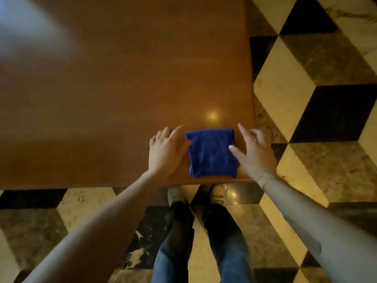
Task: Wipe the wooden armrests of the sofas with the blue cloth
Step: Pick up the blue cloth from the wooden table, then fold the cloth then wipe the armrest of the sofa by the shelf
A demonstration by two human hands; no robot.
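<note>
Blue cloth point(212, 153) lies folded into a neat square on the wooden table point(122, 78), at the near right corner, just short of the near edge. Folded flat like that it makes a thick pad, likely so it fits the palm for wiping.

Head view only: left hand point(165, 152) rests flat on the table just left of the cloth, fingers spread, thumb touching the cloth's left edge. Holding nothing. Probably steadying or squaring the fold. Right hand point(252, 150) is on the right side, fingers wide and loose, thumb tip on the cloth's right edge, index pointing to the far side, the other fingers curled above the table edge. Nothing gripped here either. Both hands bracket the cloth, which reads as finishing the fold or getting set to pick it up.

Person stands close against the near edge, shoes point(195, 194) and jeans below, on a floor point(306, 88) of patterned marble tiles. Standing at the corner keeps the cloth within easy reach of both arms.

No sofa or armrest in frame, so wiping looks not yet started, as far as this view shows. Next move, my guess: pinch the cloth with one hand, keep the fold intact, carry it to the sofas. Risk: the fold falls open on lift.
</note>
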